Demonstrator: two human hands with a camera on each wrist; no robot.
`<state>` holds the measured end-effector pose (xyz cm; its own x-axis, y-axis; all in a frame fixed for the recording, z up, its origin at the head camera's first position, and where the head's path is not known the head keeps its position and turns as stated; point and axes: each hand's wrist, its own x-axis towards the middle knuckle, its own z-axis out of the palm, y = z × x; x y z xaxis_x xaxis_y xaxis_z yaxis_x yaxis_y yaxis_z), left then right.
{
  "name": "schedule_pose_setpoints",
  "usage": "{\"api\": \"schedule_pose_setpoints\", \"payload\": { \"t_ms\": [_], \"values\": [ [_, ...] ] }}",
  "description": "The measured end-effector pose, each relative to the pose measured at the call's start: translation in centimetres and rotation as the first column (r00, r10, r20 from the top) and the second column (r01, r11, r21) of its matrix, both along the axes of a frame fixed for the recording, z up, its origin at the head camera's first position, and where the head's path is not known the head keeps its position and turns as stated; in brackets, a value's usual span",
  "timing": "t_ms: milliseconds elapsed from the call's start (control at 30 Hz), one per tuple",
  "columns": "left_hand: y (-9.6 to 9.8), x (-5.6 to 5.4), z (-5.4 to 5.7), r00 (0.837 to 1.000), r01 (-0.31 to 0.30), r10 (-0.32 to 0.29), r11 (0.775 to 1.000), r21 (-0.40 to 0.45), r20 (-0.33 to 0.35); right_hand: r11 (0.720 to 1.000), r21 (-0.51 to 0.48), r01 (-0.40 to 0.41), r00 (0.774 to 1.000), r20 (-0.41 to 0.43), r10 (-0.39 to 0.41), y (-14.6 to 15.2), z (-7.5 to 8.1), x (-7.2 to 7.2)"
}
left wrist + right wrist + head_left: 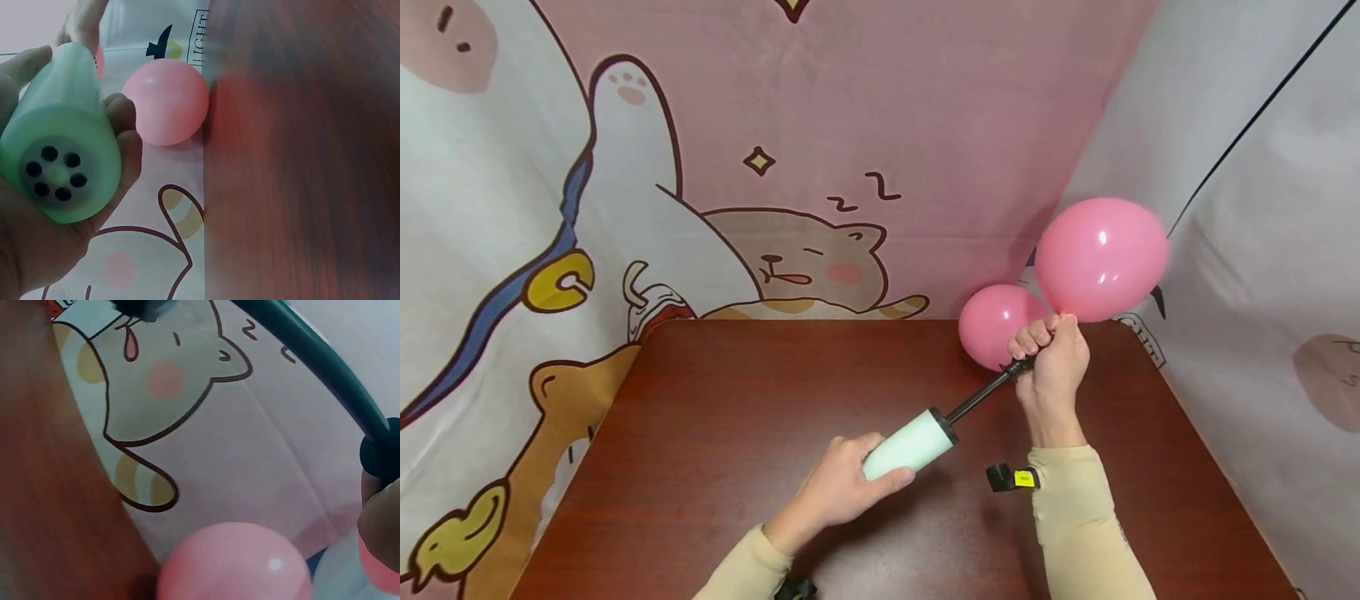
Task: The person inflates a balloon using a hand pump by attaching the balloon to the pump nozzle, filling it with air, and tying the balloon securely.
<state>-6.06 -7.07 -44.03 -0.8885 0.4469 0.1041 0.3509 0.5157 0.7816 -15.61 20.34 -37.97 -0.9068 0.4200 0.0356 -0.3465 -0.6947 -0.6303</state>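
Observation:
My left hand [842,479] grips the pale green barrel of a balloon pump [910,446], its thumb along the near side. In the left wrist view the barrel's round end [59,175] shows a ring of dark holes. A black rod [981,396] extends out of the barrel, up and to the right. Around the rod's far end curls my right hand [1052,358], with the neck of an inflated pink balloon [1101,258] at its thumb and fingertips. The balloon stands above the fist. The nozzle is hidden inside the hand.
A second pink balloon [1000,325] rests at the back right of the brown table [737,400], just behind my right hand. Cartoon-printed cloth [925,125] hangs behind the table and along both sides. A black strap with a yellow label [1024,478] is at the right sleeve.

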Motion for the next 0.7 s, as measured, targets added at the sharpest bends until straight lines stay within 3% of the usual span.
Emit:
{"api": "schedule_pose_setpoints", "payload": {
  "t_ms": [133, 333, 533, 700],
  "values": [
    [0.9, -0.4, 0.5, 1.000, -0.029, 0.029, 0.999, -0.042, 0.008, 0.999, 0.006, -0.031, 1.000, 0.003, 0.031, -2.1, -1.1, 0.7],
    [2.2, -0.9, 0.5, 0.999, -0.052, 0.052, 0.999, 0.011, 0.013, 0.994, 0.066, -0.089, 0.996, 0.019, 0.088, -5.5, -2.6, 1.8],
    [2.2, -1.0, 0.0, 0.999, -0.042, 0.041, 0.998, 0.036, 0.028, 0.993, 0.081, -0.083, 0.996, 0.035, 0.080, -4.7, -2.8, 1.7],
    [0.9, -0.7, -0.2, 0.997, -0.016, 0.013, 0.999, 0.029, 0.073, 1.000, 0.017, -0.005, 0.999, 0.036, 0.004, -2.3, -2.1, 1.2]
  ]
}}
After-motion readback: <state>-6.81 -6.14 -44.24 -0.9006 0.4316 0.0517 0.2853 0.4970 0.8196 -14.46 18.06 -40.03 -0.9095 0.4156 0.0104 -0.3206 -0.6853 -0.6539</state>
